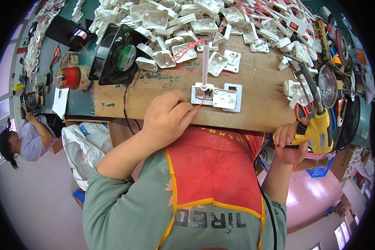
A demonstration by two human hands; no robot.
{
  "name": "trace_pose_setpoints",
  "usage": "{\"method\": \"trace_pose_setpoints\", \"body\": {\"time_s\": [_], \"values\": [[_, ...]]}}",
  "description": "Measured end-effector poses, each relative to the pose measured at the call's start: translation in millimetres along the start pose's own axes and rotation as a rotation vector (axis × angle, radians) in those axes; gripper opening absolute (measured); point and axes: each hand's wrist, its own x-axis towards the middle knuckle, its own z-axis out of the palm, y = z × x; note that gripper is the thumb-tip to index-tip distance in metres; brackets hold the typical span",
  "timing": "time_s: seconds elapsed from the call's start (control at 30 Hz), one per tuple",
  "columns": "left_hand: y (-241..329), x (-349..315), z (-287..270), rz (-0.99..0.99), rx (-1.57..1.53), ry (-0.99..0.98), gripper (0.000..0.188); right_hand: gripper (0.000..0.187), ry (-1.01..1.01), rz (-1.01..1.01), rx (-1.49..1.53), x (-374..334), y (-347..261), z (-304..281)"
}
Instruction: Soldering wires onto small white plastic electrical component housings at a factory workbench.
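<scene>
On the brown board at the middle sits a white plastic housing [208, 103] with a white tube [205, 62] standing upright from it. A thin red wire [203, 99] runs out of the housing toward me, and my left hand [166, 116] pinches its end beside the housing. Next to it lies a flat white cover half [225, 98], in a metal plate fixture [238, 90]. At the right, my right hand [291, 141] grips the yellow handle of a soldering gun [321, 132], its metal front pointing up and away over the board's right edge.
A heap of white plastic housings [183, 25] with red wires covers the far side. A black fan [118, 54] and a jar with a red band [73, 78] stand left. Red-handled pliers [303, 111] and a round dish [327, 87] lie right. Another person [31, 139] sits far left.
</scene>
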Motion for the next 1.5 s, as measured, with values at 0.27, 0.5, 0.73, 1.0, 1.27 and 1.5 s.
{"method": "trace_pose_setpoints", "body": {"time_s": [0.27, 0.5, 0.73, 1.0, 1.27, 1.5], "values": [[5, 6, -10, -0.388, -0.762, -0.003, 0.008, 0.060, 0.026, 0.008, 0.012, -5, -2, -1], [29, 25, 11, -0.693, -1.286, 0.086, 0.005, 0.066, 0.062, 0.090, -0.025, -18, -4, 4], [16, 36, 28, 0.144, -0.125, 0.055, 0.030, 0.080, 0.109, 0.302, -0.079, -38, -14, 8], [16, 41, 22, 0.256, -0.046, 0.019, 0.038, 0.083, -0.011, 0.452, -0.152, -45, -24, 7], [13, 39, 34, 0.249, -0.053, 0.090, 0.031, 0.068, 0.075, 0.565, -0.139, -50, -31, 15], [18, 39, 35, 0.211, -0.037, 0.113, 0.029, 0.072, 0.057, 0.626, -0.167, -57, -33, 9]]}}
